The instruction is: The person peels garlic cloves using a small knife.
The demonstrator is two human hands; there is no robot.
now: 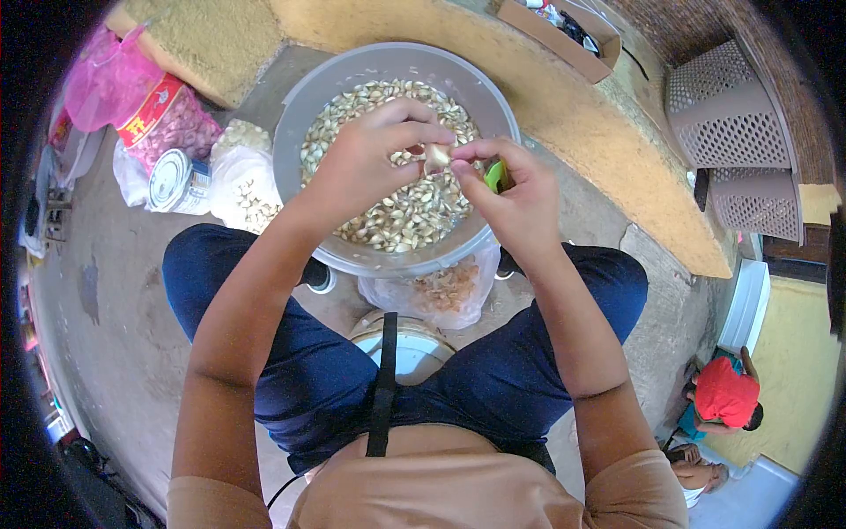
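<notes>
Seated person, viewed from above. Nearest, below the hands and between the knees, a clear plastic bag (445,291) holds brownish scraps, probably skins. Above it, the left hand (370,159) and the right hand (520,198) meet over the bowl. The left pinches a single garlic clove (436,157) between thumb and fingertips. The right is closed on a green-handled tool (495,175), and its thumb and forefinger touch the same clove. Directly beneath the hands, the grey bowl (295,123) is heaped with cloves. Which of them are peeled cannot be told, so the work appears mid-course, with one clove in hand and many in the bowl. Left of the left hand stand a tin can (176,181) and bags of garlic (242,181). Beyond the right hand lies a cardboard box (564,40).
</notes>
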